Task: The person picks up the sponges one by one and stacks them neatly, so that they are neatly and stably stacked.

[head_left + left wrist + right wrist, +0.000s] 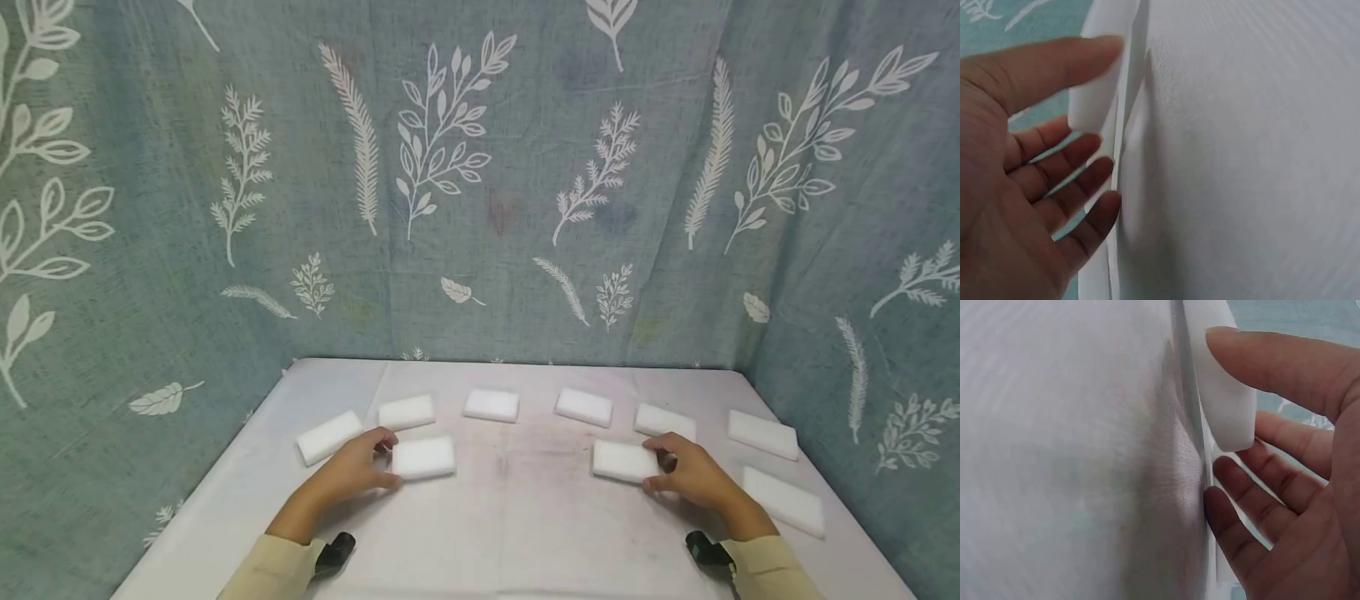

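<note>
Two white sponge blocks lie toward the middle of the table, one at each hand. My left hand (pixel 348 471) pinches the left end of one sponge block (pixel 424 458), thumb on the near side and index finger on the far side. On the right, my right hand (pixel 696 473) pinches the right end of the other sponge block (pixel 622 461) the same way. In the left wrist view part of the left block (pixel 1092 103) shows behind the thumb. The right wrist view has the thumb against the right block (pixel 1225 406), other fingers spread below.
More white sponge blocks form an arc around the hands: one at left (pixel 328 437), several along the back such as the block (pixel 491 405), and two at right, including the block (pixel 783 502). A white cloth covers the table (pixel 517 533). Leaf-patterned curtains (pixel 510 208) enclose it.
</note>
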The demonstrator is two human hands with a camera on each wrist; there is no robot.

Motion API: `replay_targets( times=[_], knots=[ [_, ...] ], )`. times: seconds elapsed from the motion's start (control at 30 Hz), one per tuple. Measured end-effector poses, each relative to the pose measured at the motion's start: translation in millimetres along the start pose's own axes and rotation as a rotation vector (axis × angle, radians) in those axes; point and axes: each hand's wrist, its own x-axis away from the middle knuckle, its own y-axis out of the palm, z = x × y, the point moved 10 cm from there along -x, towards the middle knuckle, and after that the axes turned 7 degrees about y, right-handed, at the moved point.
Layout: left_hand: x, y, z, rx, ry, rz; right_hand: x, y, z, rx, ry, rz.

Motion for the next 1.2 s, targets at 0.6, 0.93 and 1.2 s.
replay_targets(
  times=[0.6, 0.93, 1.2],
  knots=[
    [-12.6, 26.9, 38.3, 0.190, 0.146, -0.077, -9.4, 11, -5, -0.117, -0.065, 0.010],
    [-17.5, 34.6, 59.3, 0.172, 0.159, -0.112, -11.7, 15, -22, -0.130, -0.077, -0.007],
    [-21.5, 49.5, 71.6, 0.185, 0.210, -0.154, -16.0, 17, -32, -0.107, -0.098, 0.014]
  ],
)
